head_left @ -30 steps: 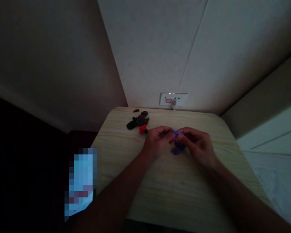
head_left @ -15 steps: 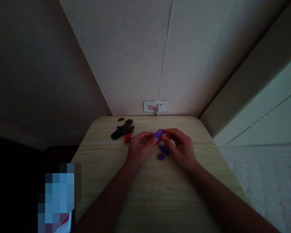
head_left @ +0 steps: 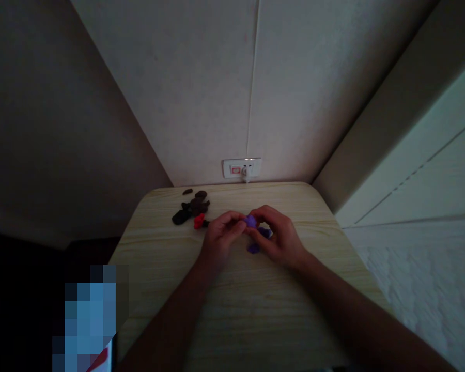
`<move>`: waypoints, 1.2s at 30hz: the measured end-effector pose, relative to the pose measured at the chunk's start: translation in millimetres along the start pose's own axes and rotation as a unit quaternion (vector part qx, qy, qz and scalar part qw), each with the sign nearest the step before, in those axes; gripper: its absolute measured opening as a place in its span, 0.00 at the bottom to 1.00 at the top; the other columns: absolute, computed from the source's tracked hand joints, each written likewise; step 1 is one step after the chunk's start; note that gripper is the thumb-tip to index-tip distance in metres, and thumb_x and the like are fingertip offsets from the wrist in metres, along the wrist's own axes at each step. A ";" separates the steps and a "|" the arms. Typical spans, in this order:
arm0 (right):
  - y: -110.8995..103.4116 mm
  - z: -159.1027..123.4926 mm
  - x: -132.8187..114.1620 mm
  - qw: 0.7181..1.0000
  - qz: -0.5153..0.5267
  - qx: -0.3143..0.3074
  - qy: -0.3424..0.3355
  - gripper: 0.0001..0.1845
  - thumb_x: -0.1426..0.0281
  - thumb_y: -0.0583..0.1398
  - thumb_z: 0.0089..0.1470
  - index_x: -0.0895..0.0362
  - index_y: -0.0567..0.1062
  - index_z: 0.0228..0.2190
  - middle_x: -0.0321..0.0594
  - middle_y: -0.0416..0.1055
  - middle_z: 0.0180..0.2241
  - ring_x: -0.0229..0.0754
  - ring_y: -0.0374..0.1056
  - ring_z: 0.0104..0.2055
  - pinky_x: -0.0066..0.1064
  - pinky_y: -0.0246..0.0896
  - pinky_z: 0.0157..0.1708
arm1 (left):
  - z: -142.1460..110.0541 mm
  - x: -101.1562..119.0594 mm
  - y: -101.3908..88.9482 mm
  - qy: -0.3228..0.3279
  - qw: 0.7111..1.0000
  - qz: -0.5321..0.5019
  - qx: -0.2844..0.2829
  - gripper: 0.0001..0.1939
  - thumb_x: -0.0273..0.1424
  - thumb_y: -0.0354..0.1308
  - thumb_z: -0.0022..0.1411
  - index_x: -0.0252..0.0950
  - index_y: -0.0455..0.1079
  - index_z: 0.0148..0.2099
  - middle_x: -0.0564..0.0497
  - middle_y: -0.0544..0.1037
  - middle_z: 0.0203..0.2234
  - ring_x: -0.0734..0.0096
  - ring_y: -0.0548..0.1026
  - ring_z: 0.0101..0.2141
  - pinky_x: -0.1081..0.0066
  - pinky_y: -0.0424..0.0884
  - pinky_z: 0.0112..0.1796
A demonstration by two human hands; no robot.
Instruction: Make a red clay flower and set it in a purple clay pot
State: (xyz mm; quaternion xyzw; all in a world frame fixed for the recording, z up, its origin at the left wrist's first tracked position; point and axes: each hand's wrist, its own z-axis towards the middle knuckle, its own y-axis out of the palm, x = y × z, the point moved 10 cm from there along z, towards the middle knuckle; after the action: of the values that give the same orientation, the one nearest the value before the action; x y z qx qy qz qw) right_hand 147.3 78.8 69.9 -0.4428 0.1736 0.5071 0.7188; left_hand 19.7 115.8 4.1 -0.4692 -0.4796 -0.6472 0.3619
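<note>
Fingers of the left hand (head_left: 219,235) and right hand (head_left: 279,235) pinch a purple lump (head_left: 250,221) over the surface (head_left: 236,305), whose near part lies bare; its far edge meets the wall (head_left: 201,93).

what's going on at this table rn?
A person's left hand and right hand hold a small purple lump between their fingertips, above the wooden table. Darker purple pieces lie by the right hand. Left of the hands sit a red piece and a cluster of black and brown pieces.
</note>
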 end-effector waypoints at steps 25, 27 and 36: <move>-9.7 -2.3 -0.4 0.999 -0.002 0.040 -0.010 0.10 0.62 0.66 0.62 0.54 0.83 0.41 0.42 0.82 0.34 0.43 0.76 0.34 0.34 0.73 0.37 | -8.1 42.6 -2.5 0.114 0.978 0.158 0.070 0.04 0.30 0.71 0.58 0.40 0.84 0.38 0.50 0.84 0.33 0.66 0.80 0.36 0.69 0.77 0.40; -11.5 -2.3 -3.0 0.998 0.017 0.052 -0.017 0.10 0.62 0.67 0.61 0.54 0.83 0.42 0.43 0.83 0.36 0.44 0.78 0.36 0.35 0.73 0.39 | -7.4 39.4 -5.3 0.095 0.982 0.142 0.077 0.04 0.30 0.71 0.57 0.39 0.84 0.37 0.50 0.84 0.31 0.67 0.81 0.33 0.69 0.78 0.38; -10.3 0.5 8.4 0.990 0.110 0.046 0.070 0.13 0.58 0.67 0.61 0.53 0.86 0.30 0.41 0.82 0.29 0.44 0.77 0.31 0.36 0.71 0.34 | -8.7 41.3 4.5 0.089 0.990 0.107 0.022 0.13 0.34 0.69 0.61 0.38 0.83 0.47 0.48 0.84 0.34 0.68 0.82 0.29 0.69 0.80 0.35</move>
State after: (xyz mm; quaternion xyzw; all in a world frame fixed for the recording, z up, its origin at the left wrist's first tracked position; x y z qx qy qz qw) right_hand 159.9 83.0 69.0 -0.4219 0.2942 0.5424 0.6642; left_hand 9.3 105.5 44.0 -0.4507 -0.4066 -0.6329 0.4805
